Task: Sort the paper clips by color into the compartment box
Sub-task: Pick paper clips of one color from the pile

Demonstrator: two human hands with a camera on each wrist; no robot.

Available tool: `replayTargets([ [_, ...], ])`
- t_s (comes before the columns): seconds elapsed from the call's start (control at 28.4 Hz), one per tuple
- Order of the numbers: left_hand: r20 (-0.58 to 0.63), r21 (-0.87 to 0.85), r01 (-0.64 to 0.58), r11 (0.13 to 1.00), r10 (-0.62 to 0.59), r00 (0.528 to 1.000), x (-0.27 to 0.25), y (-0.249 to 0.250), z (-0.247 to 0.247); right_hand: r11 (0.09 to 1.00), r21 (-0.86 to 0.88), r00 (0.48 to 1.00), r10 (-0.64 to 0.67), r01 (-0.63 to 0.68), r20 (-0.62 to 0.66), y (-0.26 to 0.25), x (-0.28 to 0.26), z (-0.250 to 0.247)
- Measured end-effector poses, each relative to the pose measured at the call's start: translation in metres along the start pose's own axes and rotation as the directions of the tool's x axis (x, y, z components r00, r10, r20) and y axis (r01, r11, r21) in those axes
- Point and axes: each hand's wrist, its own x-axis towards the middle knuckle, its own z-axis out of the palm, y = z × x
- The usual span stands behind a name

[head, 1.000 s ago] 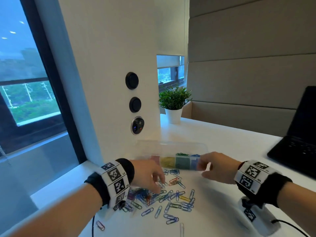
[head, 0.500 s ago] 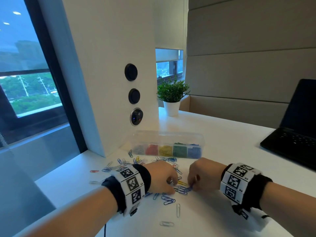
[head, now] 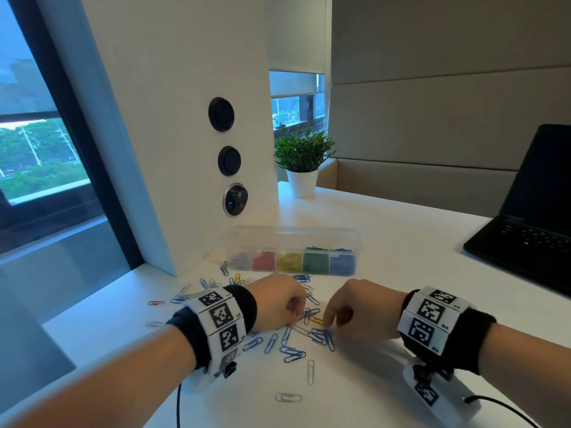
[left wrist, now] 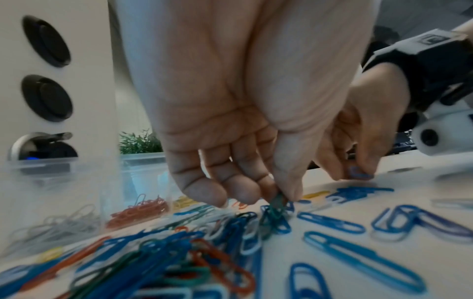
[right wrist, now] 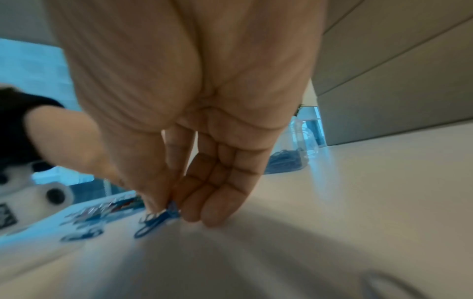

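Note:
A clear compartment box (head: 355, 242) stands at the back with grey, red, yellow, green and blue clips in separate compartments. Loose paper clips (head: 290, 353), mostly blue, lie scattered in front of it. My left hand (head: 296, 313) is down in the pile, and in the left wrist view my left hand (left wrist: 281, 197) pinches a green clip (left wrist: 276, 206) between thumb and fingers. My right hand (head: 329, 326) is lowered beside it. The right wrist view shows my right hand (right wrist: 170, 206) pinching a blue clip (right wrist: 156, 219) at the table surface.
A white pillar (head: 185, 118) with round black sockets stands just left of the box. A potted plant (head: 302, 162) is behind it. An open black laptop (head: 531, 223) sits at the right. Stray clips (head: 289, 397) lie near the table's front.
A second ago my right hand was at the box's blue end. It has come down to the pile beside my left hand, and both now pinch clips.

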Motion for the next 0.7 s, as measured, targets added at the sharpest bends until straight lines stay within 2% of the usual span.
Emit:
replayTargets([
  [0.14,0.035,-0.088,0.027,0.996,-0.025,0.999,-0.007,-0.009,-0.006,0.999,-0.022,0.999,-0.022,0.023,0.034,-0.006,-0.003,0.007],
  [0.28,0.076,-0.001,-0.011,1.000,0.011,0.997,-0.011,0.001,-0.003,0.995,0.010,0.990,0.098,-0.098,-0.105,-0.007,-0.004,0.017],
  [0.42,0.074,0.080,-0.012,0.997,0.006,0.997,-0.015,0.004,0.001,0.992,-0.106,0.996,0.054,-0.062,-0.078,-0.019,0.006,0.017],
  [0.53,0.033,0.043,0.047,0.998,-0.048,0.998,-0.022,-0.001,0.000,0.986,-0.134,0.993,0.094,-0.103,-0.073,-0.016,0.010,0.018],
  [0.63,0.016,0.008,0.076,0.997,-0.076,0.997,-0.025,-0.002,0.002,0.983,-0.110,0.989,0.143,-0.146,-0.030,-0.013,0.008,0.015],
  [0.7,-0.004,-0.001,0.084,0.996,-0.084,0.996,-0.025,-0.002,0.003,0.987,-0.004,0.987,0.163,-0.163,0.011,-0.009,0.005,0.008],
])
